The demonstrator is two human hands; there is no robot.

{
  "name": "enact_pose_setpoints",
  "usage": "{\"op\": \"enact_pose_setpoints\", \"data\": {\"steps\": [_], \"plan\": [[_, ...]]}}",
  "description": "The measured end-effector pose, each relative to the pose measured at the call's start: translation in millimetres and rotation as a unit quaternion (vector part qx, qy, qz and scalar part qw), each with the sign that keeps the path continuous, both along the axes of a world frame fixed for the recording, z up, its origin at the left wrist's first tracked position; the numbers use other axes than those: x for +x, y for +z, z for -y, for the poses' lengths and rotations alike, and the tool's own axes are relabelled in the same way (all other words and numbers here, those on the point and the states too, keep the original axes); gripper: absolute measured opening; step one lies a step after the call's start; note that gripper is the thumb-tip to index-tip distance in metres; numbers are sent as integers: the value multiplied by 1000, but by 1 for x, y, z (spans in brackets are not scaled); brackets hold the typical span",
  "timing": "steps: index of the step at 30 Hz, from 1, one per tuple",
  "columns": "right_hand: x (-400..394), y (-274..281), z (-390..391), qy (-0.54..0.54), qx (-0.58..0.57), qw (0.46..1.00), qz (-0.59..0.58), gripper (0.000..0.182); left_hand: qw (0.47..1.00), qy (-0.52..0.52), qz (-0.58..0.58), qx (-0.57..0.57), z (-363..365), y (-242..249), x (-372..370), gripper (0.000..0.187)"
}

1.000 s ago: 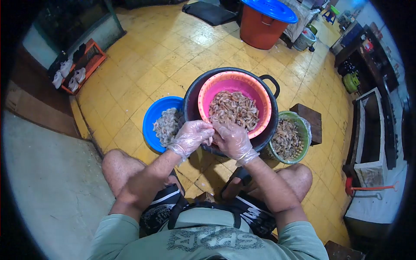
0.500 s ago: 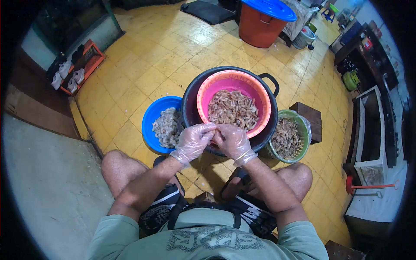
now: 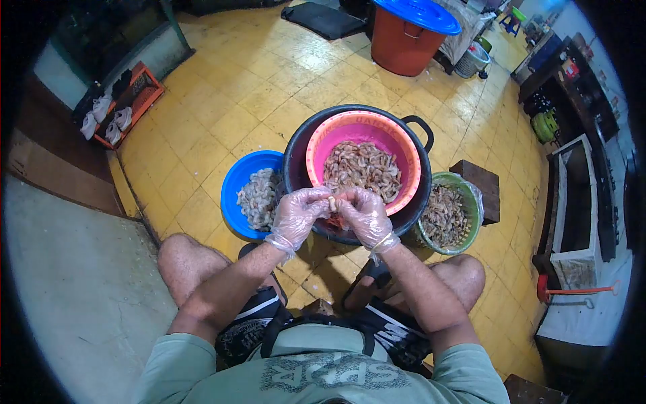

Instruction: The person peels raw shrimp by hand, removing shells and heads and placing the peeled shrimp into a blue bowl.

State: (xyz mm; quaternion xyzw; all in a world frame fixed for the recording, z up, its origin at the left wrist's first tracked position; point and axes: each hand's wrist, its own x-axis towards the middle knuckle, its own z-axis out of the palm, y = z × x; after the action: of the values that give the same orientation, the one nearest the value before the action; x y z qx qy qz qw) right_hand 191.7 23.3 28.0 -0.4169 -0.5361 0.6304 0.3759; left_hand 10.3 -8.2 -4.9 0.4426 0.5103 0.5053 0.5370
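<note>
A small pale shrimp (image 3: 332,204) is pinched between the fingertips of my left hand (image 3: 297,215) and my right hand (image 3: 366,215). Both hands wear clear plastic gloves and meet over the near rim of a pink basin (image 3: 406,151). Many brownish shrimp (image 3: 361,168) fill that basin, which sits inside a larger black tub (image 3: 293,145). To the left, a blue basin (image 3: 231,173) holds greyish, peeled-looking shrimp (image 3: 258,195). On the right, a green basket (image 3: 473,229) lined with a plastic bag contains brown shrimp shells and heads (image 3: 444,215).
A dark wooden block (image 3: 481,188) stands behind the green basket. Farther off is a red-brown bucket (image 3: 404,47) with a blue lid (image 3: 424,13). An orange shoe rack (image 3: 145,101) is at the left, a black stove unit (image 3: 602,182) at the right. Yellow tiles cover the floor.
My fingertips have parted slightly, and the pale shrimp now shows between them. Both hands have shifted up a little. The basins and basket stay in place.
</note>
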Motion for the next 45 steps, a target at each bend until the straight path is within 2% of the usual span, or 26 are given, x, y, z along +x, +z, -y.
{"op": "enact_pose_setpoints", "data": {"steps": [1, 3, 4, 6, 10, 13, 15, 16, 23, 25, 28, 32, 34, 40, 45], "plan": [[-1, -2, 1, 0, 1, 1000, 0, 12, 999, 2, 17, -28, 1, 2, 1, 31], [-4, -4, 3, -22, 116, 992, 51, 9, 999, -9, 23, -21, 2, 5, 2, 34], [-3, -4, 2, -22, 116, 992, 51, 9, 999, -21, 30, -15, 3, 6, 3, 36], [-2, -3, -2, -49, 361, 912, 190, 8, 997, -30, 61, -23, 6, 11, 5, 37], [-2, -4, -1, -36, 372, 903, 211, 9, 993, -20, 109, -33, 5, 8, 6, 37], [-1, -2, -2, -30, 351, 912, 211, 9, 994, -25, 96, -52, 3, 6, 2, 35], [0, -1, -4, -42, 232, 947, 216, 12, 994, -28, 97, -48, 1, 4, -1, 34], [1, -4, -5, -42, 233, 947, 216, 12, 994, -31, 97, -45, 1, 3, -2, 33], [0, 6, -5, -75, 315, 919, 226, 13, 984, -17, 158, -87, 0, 2, -4, 30], [-1, 8, -4, -29, 436, 867, 242, 20, 984, -19, 154, -83, 0, 0, -1, 31], [-1, -3, -2, -21, 439, 845, 303, 25, 988, -17, 129, -82, 1, 0, 0, 30], [0, -7, -1, -21, 434, 841, 321, 24, 993, -23, 87, -72, 3, 11, 1, 29], [2, -2, -3, -12, 383, 874, 300, 20, 993, -40, 90, -72, 5, 16, 1, 30], [7, -4, -13, -49, 289, 912, 287, 13, 988, -41, 129, -71, -1, 9, -9, 30], [15, 0, -19, -14, 218, 909, 354, 18, 984, -7, 155, -92, -5, 5, -13, 31]]}}
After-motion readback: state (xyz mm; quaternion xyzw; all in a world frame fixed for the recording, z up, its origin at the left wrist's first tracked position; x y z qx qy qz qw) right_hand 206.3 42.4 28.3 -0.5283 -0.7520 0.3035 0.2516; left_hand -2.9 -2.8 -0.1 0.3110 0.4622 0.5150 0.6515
